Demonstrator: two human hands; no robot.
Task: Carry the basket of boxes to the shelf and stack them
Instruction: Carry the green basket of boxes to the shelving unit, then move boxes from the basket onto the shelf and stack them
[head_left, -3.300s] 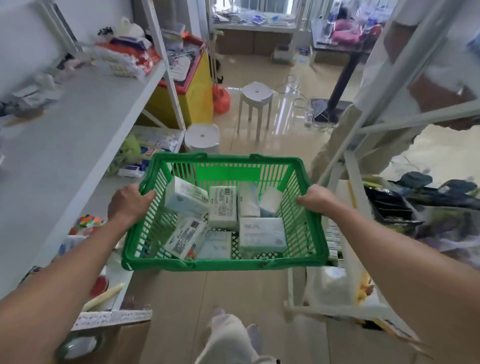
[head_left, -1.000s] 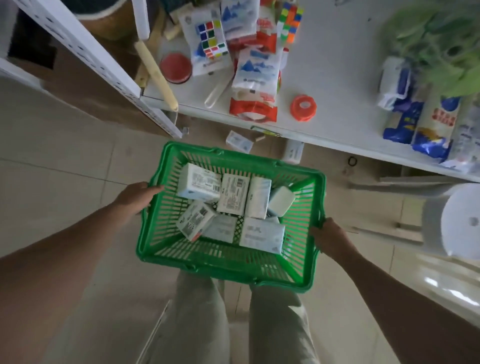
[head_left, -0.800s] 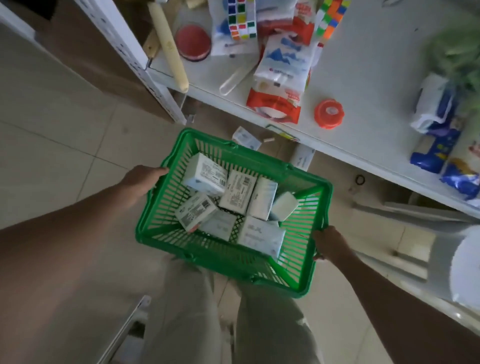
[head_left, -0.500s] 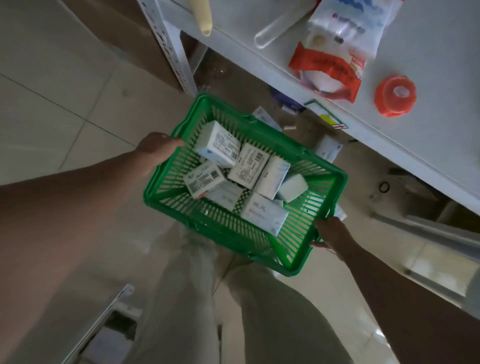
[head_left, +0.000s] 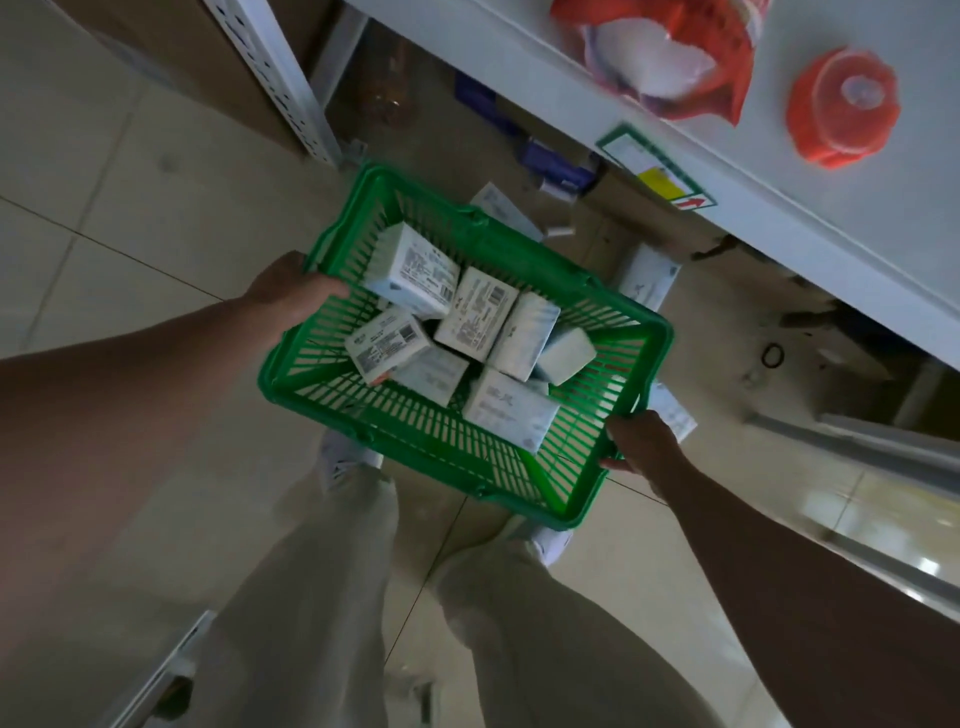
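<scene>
A green plastic basket (head_left: 566, 483) hangs low over the tiled floor, just in front of my legs. Several white boxes (head_left: 511, 408) lie jumbled inside it. My left hand (head_left: 293, 296) grips the basket's left rim, and my right hand (head_left: 641, 441) grips its right rim near the front corner. The white shelf (head_left: 613, 119) runs across the upper right, its front edge just beyond the basket and above it.
On the shelf lie a red and white bag (head_left: 670, 57) and an orange lid (head_left: 841, 106). Under the shelf, loose boxes (head_left: 647, 278) and small items lie on the floor. A white perforated upright (head_left: 280, 83) stands at the upper left. My feet are below the basket.
The view has tipped further down and closer to the shelf's edge. The basket has sunk lower towards the floor, still held by both hands.
</scene>
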